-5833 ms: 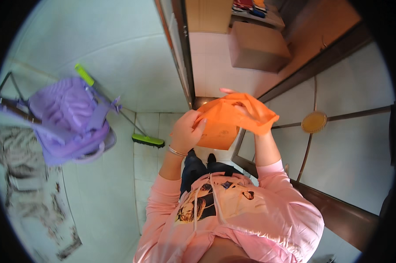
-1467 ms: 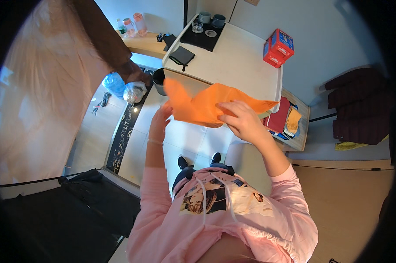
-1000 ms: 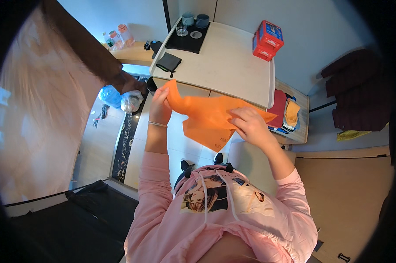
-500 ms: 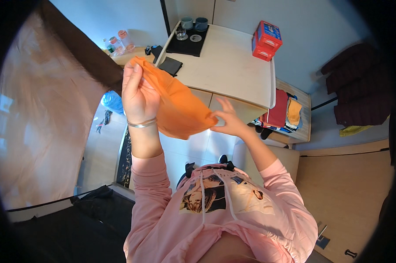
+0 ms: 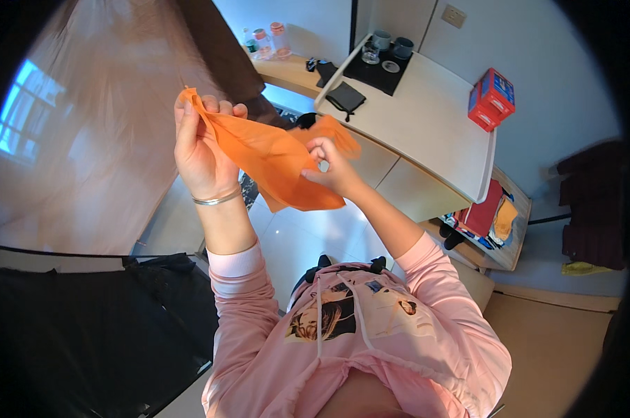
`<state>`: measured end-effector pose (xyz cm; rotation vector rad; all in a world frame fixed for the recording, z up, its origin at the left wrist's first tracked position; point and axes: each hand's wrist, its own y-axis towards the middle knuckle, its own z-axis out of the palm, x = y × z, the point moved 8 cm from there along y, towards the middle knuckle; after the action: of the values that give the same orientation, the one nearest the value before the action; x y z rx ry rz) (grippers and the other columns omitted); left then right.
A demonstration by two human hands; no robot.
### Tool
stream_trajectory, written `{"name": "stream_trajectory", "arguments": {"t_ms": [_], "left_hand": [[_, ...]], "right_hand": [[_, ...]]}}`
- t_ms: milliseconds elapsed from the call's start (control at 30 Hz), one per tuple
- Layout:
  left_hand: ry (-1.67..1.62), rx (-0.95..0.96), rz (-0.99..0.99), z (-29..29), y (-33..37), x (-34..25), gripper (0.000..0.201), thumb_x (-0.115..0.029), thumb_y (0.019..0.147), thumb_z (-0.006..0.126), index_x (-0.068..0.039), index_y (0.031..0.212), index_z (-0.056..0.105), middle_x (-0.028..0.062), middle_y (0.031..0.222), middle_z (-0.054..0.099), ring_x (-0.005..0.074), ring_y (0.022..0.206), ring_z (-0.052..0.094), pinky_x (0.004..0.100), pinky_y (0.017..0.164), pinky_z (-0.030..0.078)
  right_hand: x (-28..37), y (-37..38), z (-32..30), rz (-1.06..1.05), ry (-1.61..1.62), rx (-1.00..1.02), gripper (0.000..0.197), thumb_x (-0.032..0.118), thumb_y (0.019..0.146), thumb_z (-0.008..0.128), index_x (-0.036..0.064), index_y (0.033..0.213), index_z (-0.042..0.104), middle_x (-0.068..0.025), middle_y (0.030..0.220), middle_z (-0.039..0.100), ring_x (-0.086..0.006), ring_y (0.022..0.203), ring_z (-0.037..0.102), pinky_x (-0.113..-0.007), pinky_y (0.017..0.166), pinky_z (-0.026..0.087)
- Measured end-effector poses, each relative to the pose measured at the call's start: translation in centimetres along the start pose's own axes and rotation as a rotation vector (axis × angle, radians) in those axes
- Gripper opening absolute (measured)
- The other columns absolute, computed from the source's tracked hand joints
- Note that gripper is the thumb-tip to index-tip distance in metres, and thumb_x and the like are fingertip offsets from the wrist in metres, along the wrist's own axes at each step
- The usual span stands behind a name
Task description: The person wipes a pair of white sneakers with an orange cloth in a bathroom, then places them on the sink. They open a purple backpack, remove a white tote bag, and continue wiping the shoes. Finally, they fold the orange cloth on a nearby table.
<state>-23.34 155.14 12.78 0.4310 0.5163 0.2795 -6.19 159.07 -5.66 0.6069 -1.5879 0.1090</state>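
Note:
A thin orange cloth [image 5: 277, 164] hangs in the air between my hands, slanting down from left to right. My left hand [image 5: 207, 153], with a silver bangle at its wrist, is closed on the cloth's upper left corner. Farther along the cloth, my right hand [image 5: 332, 168] has its fingers curled in a pinch around the fabric. A loose flap of the cloth sticks out beyond the right fingers, over the cabinet front. Exactly how much fabric lies between the right fingertips is partly hidden.
Ahead stands a white-topped cabinet [image 5: 433, 111] with a black tray [image 5: 368, 75] of cups, a dark pouch [image 5: 346, 98] and red boxes [image 5: 492, 99]. Folded clothes [image 5: 493, 212] fill a shelf at right. A sheer curtain [image 5: 106, 125] hangs left, above black fabric [image 5: 99, 320].
My view has turned left, so the cabinet sits farther right. My right hand has come inward along the cloth, nearer the left hand, and a flap now shows past its fingers.

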Motion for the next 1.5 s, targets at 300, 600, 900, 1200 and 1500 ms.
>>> {"name": "stream_trajectory", "arguments": {"t_ms": [300, 600, 900, 1200, 1500], "left_hand": [[0.318, -0.288, 0.236, -5.8, 0.7, -4.7, 0.016, -0.019, 0.098, 0.047, -0.009, 0.107, 0.055, 0.0047, 0.091, 0.057, 0.019, 0.082, 0.052, 0.0401, 0.082, 0.043], [0.217, -0.299, 0.212, -3.7, 4.6, 2.1, 0.016, -0.02, 0.099, 0.044, -0.009, 0.111, 0.046, 0.006, 0.103, 0.057, 0.0174, 0.081, 0.056, 0.0351, 0.073, 0.048], [0.285, -0.3, 0.198, -2.7, 7.8, 7.8, 0.019, -0.018, 0.098, 0.046, -0.008, 0.113, 0.048, 0.0064, 0.097, 0.053, 0.0172, 0.082, 0.05, 0.0344, 0.074, 0.045], [0.462, -0.383, 0.323, -1.5, 14.5, 17.0, 0.023, -0.014, 0.096, 0.046, -0.003, 0.115, 0.053, 0.0063, 0.1, 0.058, 0.0154, 0.081, 0.056, 0.03, 0.067, 0.049], [0.922, 0.054, -0.383, 7.1, 25.7, 48.2, 0.036, -0.023, 0.09, 0.062, 0.001, 0.117, 0.062, 0.0071, 0.105, 0.067, 0.0158, 0.097, 0.061, 0.0264, 0.085, 0.047]], "right_hand": [[2.1, -1.7, -1.1, -0.216, -0.399, -0.351, 0.039, 0.015, 0.076, 0.074, 0.0048, 0.109, 0.056, -0.0091, 0.09, 0.061, -0.0224, 0.082, 0.059, -0.033, 0.071, 0.048], [0.4, -6.4, 1.4, 0.086, -0.376, -0.16, 0.07, 0.02, 0.074, 0.077, 0.0058, 0.134, 0.042, -0.0125, 0.107, 0.057, -0.0233, 0.086, 0.058, -0.032, 0.073, 0.049], [-4.3, -7.2, -6.8, 0.228, -0.203, -0.219, 0.024, 0.015, 0.083, 0.067, 0.0023, 0.102, 0.061, -0.0099, 0.096, 0.058, -0.0209, 0.082, 0.057, -0.031, 0.068, 0.047], [-6.6, -8.0, -20.7, 0.48, -0.218, -0.312, 0.02, 0.012, 0.091, 0.059, 0.005, 0.108, 0.061, -0.0033, 0.074, 0.059, -0.0112, 0.066, 0.054, -0.027, 0.063, 0.045], [-11.2, -9.6, -43.8, 0.298, 0.339, -0.91, 0.019, 0.009, 0.095, 0.053, 0.0003, 0.109, 0.062, -0.0042, 0.095, 0.065, -0.0108, 0.082, 0.06, -0.025, 0.072, 0.049]]}}
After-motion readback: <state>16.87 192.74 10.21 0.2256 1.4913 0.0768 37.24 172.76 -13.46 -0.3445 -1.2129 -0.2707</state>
